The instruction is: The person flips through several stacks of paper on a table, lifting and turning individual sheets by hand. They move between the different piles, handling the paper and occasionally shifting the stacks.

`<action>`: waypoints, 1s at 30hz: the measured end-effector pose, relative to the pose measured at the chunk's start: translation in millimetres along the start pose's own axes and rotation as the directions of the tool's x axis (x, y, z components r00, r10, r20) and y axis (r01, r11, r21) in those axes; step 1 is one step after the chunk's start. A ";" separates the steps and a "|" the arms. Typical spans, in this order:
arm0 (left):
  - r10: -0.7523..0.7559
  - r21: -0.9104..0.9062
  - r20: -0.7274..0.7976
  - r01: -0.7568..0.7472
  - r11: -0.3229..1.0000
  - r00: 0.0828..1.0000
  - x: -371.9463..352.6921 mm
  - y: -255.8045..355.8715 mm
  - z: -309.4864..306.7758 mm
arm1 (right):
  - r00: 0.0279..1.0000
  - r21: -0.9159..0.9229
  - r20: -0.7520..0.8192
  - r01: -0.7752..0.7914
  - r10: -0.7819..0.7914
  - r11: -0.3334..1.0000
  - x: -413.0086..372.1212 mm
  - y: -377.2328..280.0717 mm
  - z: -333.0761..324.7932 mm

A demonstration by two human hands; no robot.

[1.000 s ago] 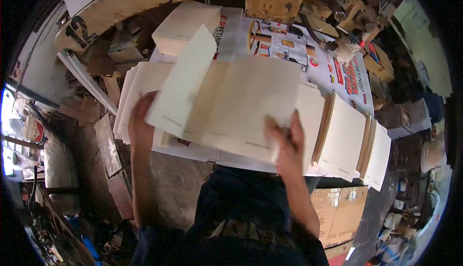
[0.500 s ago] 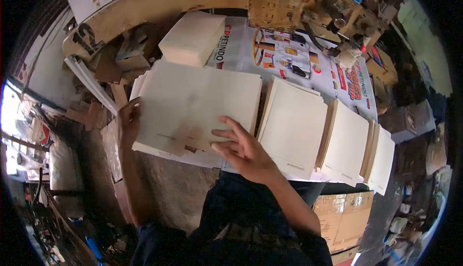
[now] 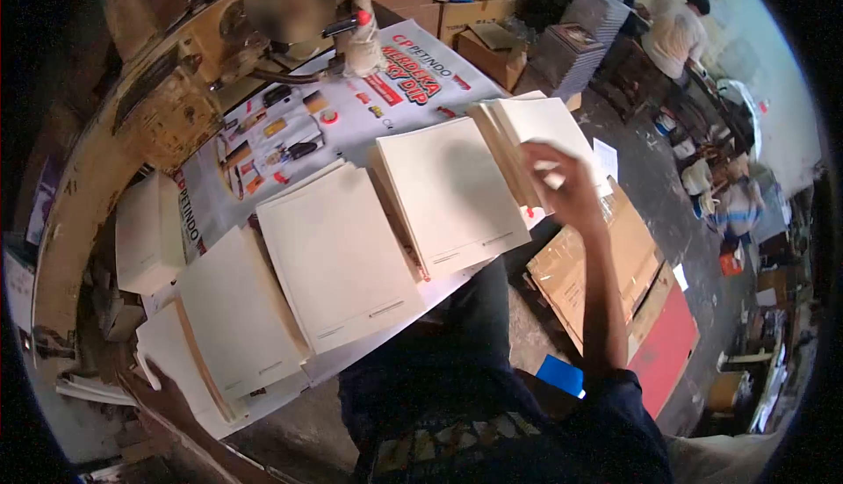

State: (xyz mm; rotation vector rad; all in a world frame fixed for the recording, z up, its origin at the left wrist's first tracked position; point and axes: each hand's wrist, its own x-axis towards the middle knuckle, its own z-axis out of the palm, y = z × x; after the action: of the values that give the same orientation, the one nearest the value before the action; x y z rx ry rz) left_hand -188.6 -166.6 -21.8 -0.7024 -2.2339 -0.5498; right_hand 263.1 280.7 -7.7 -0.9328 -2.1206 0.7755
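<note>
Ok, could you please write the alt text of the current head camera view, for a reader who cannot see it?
The person's left hand and right hand, its fingers curled, are at opposite ends of a row of pale paper stacks on a printed banner. In the background, two people are near a wall.

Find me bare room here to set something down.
The printed banner is bare behind the row of paper stacks, up to the machine. Crowded: along the front, where the stacks sit close, and the left end, by the paper block.
</note>
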 end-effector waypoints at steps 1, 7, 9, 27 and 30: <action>0.005 -0.005 0.000 -0.005 1.000 1.000 10.9 55.7 -6.3 | 0.972 -0.100 -0.233 -0.002 -0.021 0.995 8.9 41.8 -14.7; 0.484 -0.889 0.244 -0.006 0.458 0.840 -22.7 319.1 0.6 | 0.845 -0.346 -0.389 -0.504 0.367 0.792 -0.6 108.8 -96.8; 0.683 -0.935 0.197 -0.075 0.347 0.703 -52.2 377.3 15.0 | 0.858 -0.236 -0.104 -0.513 0.503 0.826 -3.6 141.0 -111.9; 0.701 -0.910 0.376 0.102 0.401 0.606 -7.7 317.9 -3.5 | 0.875 0.296 -0.289 -0.305 0.389 0.905 -44.3 28.9 -38.0; 0.746 -0.813 0.468 -0.101 0.574 0.475 -22.5 304.1 -14.4 | 0.921 0.416 -0.144 -0.275 0.362 0.867 -42.7 7.3 -4.2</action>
State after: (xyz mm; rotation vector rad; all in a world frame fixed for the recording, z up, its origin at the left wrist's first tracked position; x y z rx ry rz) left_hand 22.3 49.3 23.7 -2.3301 -2.3259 -0.9361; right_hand 290.8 252.1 -25.2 -1.1045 -1.5576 1.1560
